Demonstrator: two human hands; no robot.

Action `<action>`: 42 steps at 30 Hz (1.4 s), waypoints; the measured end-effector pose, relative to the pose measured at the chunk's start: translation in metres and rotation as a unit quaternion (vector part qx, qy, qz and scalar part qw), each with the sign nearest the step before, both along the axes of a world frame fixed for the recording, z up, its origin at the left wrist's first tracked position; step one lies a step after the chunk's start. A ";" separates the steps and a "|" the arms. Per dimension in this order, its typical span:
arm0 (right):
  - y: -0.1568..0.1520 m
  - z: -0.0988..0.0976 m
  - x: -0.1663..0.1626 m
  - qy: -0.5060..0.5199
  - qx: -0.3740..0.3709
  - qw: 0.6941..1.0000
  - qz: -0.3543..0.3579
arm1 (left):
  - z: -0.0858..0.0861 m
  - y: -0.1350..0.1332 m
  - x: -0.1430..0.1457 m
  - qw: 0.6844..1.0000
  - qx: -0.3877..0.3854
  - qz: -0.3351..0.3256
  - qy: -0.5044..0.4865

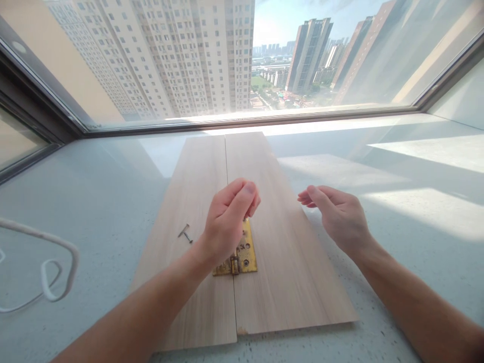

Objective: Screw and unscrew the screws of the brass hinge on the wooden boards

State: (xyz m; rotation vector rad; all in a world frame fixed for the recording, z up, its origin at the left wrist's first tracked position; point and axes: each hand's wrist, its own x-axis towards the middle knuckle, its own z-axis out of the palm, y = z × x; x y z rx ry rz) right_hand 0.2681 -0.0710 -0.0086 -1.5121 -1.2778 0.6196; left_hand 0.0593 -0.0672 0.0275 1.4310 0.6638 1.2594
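My left hand (231, 214) is curled into a fist above a worn yellow metal hinge (250, 254), hiding much of it. Whatever the fist may hold is out of sight. The hinge lies across the seam between a left wooden board (200, 174) and a right wooden board (282, 282), with a screw head showing in its right leaf. Two loose screws (185, 233) rest on the left board. Beside the right board's edge hovers my right hand (340, 217), thumb against its bent fingers; anything between them is too hidden to tell.
Both boards lie side by side on a pale speckled surface (102, 201). At the left is a white cable (62, 242), bent into a loop. A dark window frame (242, 122) runs along the back, with tall buildings beyond the glass. Sunlight patches fall at the right.
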 end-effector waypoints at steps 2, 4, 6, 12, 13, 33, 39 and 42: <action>-0.001 0.001 -0.001 -0.008 0.004 1.000 0.003 | -0.003 0.000 0.000 1.000 -0.010 0.003 -0.012; -0.002 0.002 -0.001 -0.016 0.010 1.000 0.008 | -0.004 0.002 0.000 1.000 -0.021 -0.023 -0.003; -0.002 0.002 -0.002 -0.022 0.012 1.000 0.011 | -0.004 0.005 0.001 0.999 -0.026 -0.031 -0.003; -0.002 0.004 -0.003 -0.012 0.013 1.000 0.017 | -0.001 0.011 0.005 0.995 -0.002 0.102 0.009; -0.002 0.004 -0.003 -0.010 0.014 1.000 0.018 | 0.000 0.010 0.006 0.994 -0.002 0.107 0.013; -0.001 0.004 -0.004 0.011 0.011 1.000 0.011 | -0.001 0.031 0.005 0.986 -0.036 -0.160 0.020; -0.001 0.001 -0.003 0.007 0.001 1.000 0.022 | 0.002 0.031 0.001 0.973 -0.046 -0.226 0.013; 0.000 -0.001 0.000 0.023 0.007 1.000 0.014 | 0.000 0.024 0.000 0.980 -0.049 -0.192 0.003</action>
